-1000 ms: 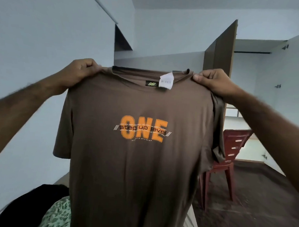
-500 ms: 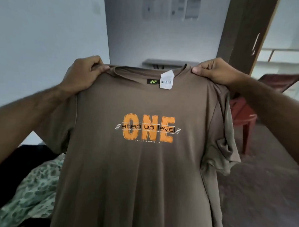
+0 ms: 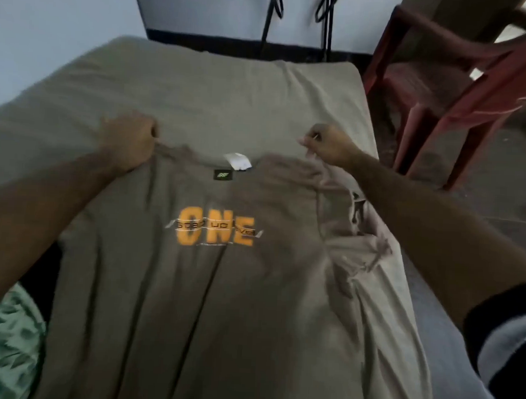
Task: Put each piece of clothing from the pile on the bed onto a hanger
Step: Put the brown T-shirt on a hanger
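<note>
Brown T-shirt (image 3: 209,287) fills the middle and lower part of the frame, spread front-up over a grey-green bed (image 3: 200,85) that runs from the centre toward the top. Its chest bears a large orange "ONE" print (image 3: 215,227) crossed by a thin line of smaller lettering, blurred here. At the neckline sit a small dark label (image 3: 223,175) and, just above and to the right of it, a white paper tag (image 3: 237,162). The left hand (image 3: 128,142), at centre left, has its fingers curled over the shirt's shoulder beside the collar and grips the cloth there. The right hand (image 3: 330,145), at centre right, pinches the other shoulder between curled fingers, with the fabric bunched up under it. The sleeve (image 3: 359,233) on the right side of the frame lies crumpled and folded under that forearm. In the lower left corner a green patterned garment (image 3: 5,345) lies on the bed, with a dark piece of cloth (image 3: 41,268) just above it, both partly covered by the shirt's edge. A red plastic chair (image 3: 441,86) stands on the floor at the upper right, beside the bed. Black cables (image 3: 271,15) hang down the wall at the top centre. The whole view is motion-blurred.
</note>
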